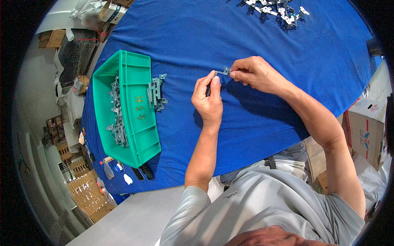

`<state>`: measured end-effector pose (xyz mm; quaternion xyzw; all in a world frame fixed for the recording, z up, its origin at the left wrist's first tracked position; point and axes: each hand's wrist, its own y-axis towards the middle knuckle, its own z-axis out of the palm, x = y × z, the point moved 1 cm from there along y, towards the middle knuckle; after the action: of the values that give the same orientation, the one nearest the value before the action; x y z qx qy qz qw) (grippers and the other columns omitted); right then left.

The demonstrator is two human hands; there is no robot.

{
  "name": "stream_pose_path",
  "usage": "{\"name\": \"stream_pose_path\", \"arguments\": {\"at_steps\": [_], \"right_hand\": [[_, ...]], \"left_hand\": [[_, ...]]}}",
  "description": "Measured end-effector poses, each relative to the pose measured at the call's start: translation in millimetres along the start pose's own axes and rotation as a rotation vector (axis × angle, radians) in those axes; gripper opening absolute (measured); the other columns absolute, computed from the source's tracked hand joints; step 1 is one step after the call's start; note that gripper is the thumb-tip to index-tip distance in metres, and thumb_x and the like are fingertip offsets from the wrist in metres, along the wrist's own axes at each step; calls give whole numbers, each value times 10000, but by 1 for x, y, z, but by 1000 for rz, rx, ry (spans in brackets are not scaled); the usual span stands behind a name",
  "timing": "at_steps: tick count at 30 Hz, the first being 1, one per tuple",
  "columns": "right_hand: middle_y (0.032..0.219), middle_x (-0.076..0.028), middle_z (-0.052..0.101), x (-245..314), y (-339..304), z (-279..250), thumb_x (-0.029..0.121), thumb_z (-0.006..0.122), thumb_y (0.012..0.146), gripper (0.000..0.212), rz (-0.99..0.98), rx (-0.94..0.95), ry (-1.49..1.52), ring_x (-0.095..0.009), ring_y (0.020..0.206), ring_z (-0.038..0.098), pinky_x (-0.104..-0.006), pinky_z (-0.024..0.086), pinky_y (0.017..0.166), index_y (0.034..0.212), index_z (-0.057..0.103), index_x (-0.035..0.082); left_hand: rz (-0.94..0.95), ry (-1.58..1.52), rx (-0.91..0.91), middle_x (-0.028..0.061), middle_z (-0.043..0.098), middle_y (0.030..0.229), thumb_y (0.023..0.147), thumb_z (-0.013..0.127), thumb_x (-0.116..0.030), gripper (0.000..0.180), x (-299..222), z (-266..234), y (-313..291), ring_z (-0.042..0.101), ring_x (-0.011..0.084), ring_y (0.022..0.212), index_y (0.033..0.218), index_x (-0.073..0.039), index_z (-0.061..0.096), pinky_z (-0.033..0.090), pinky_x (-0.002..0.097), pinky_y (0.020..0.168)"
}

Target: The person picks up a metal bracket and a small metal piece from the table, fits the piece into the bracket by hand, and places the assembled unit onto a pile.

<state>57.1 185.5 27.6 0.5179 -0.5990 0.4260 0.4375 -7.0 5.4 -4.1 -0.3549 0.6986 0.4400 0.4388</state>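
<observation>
Over the middle of the blue cloth, a small silvery metal bracket (223, 72) is held between my two hands. The fingertips of my left hand (208, 98) pinch its left end. At its right end, the thumb and forefinger of my right hand (256, 74) close on the tab. Left of my hands stands a green plastic bin (141, 119) with several similar metal brackets (117, 119) inside. More brackets (156, 93) lie in a small group on the cloth against the bin's right side.
A loose pile of metal brackets (283, 11) lies at the far edge of the blue-covered table (184, 37). Small items, among them a black object (141, 172), sit near the bin's front end. A cardboard box (365, 127) stands to the right, off the table.
</observation>
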Motion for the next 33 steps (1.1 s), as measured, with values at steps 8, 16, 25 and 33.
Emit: {"name": "stream_pose_path", "arguments": {"at_steps": [8,16,25,33], "right_hand": [[712,-109,649,-9,0,5,198,641,957,219,-6,-33,14,-186,597,624,-363,510,580,958,615,-19],[710,-49,598,-12,1,8,173,649,974,203,-165,-103,11,-110,619,572,-287,488,547,1005,575,-14],[744,-111,635,-16,6,5,153,651,940,147,-391,-322,-171,-243,630,607,-371,481,590,979,621,14],[736,-46,644,-14,4,3,205,590,987,237,67,52,167,-113,609,569,-299,482,561,962,670,-16]], "left_hand": [[68,101,-9,47,658,885,954,663,-69,175,3,-2,1,553,47,632,1107,-5,719,424,194,478],[174,248,8,96,698,933,917,687,-40,156,-14,2,1,641,132,776,1058,8,734,516,270,688],[190,220,38,115,694,927,907,689,-12,144,-15,5,2,654,147,754,1039,23,732,526,271,648],[-70,-84,-79,40,648,832,965,648,-71,192,7,-1,1,482,24,542,1130,16,693,375,170,441]]}}
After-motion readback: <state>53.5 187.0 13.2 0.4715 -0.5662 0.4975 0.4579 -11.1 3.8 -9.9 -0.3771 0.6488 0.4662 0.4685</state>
